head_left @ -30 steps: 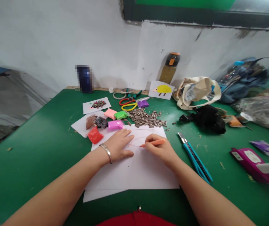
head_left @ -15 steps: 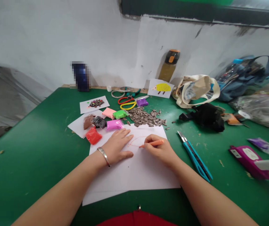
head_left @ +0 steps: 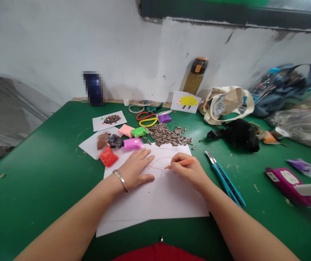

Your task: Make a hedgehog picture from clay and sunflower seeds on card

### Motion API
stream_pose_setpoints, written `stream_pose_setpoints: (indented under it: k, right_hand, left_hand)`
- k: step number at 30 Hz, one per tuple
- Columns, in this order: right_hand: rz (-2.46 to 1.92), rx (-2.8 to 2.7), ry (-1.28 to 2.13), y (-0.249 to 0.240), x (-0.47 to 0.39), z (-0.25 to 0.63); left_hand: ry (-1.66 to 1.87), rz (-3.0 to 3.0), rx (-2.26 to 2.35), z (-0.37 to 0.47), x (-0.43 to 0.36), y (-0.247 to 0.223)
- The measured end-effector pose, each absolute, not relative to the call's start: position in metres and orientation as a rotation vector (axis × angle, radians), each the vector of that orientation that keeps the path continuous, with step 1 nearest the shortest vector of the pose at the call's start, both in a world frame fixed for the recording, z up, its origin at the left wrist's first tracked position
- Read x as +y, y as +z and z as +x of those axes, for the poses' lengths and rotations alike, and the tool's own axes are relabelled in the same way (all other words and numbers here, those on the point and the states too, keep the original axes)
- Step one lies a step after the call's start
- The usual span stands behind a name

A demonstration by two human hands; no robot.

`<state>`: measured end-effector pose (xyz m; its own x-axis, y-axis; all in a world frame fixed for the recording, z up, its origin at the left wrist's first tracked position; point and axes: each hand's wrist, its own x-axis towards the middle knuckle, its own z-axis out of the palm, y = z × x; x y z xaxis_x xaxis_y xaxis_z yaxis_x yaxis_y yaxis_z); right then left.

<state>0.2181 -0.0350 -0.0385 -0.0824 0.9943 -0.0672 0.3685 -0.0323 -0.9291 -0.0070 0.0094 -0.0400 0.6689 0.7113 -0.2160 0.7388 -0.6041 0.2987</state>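
Note:
White paper (head_left: 155,203) lies on the green table in front of me, with a thin orange outline (head_left: 155,165) drawn near its upper part. My left hand (head_left: 136,168) rests flat on the paper, left of the outline, fingers spread and holding nothing. An orange pen (head_left: 186,161) is pinched in my right hand (head_left: 186,170), its tip touching the paper at the outline's lower line. Just beyond the paper are a pile of striped seeds (head_left: 166,136) and bagged clay: red (head_left: 108,156), pink-purple (head_left: 133,144) and green (head_left: 139,131).
A teal utility knife (head_left: 226,181) with its blade out lies right of the paper. Behind are scissors (head_left: 147,121), two hedgehog pictures (head_left: 185,102) and a bottle (head_left: 195,78). Black cloth (head_left: 241,136), bags (head_left: 228,105) and a magenta device (head_left: 291,186) are on the right.
My right hand and the pen have moved slightly right along the outline. A short orange stroke now shows below the lower line. My left hand has stayed in place.

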Motion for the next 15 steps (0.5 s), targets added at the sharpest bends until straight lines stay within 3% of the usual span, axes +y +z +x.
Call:
stream_pose_setpoints:
  k: [15]
  right_hand:
    - [-1.568,-1.625,1.012,-0.0401,-0.0323,0.227]
  left_hand:
    - [-0.107,2.548,1.136,-0.0084,0.0103,-0.0427]
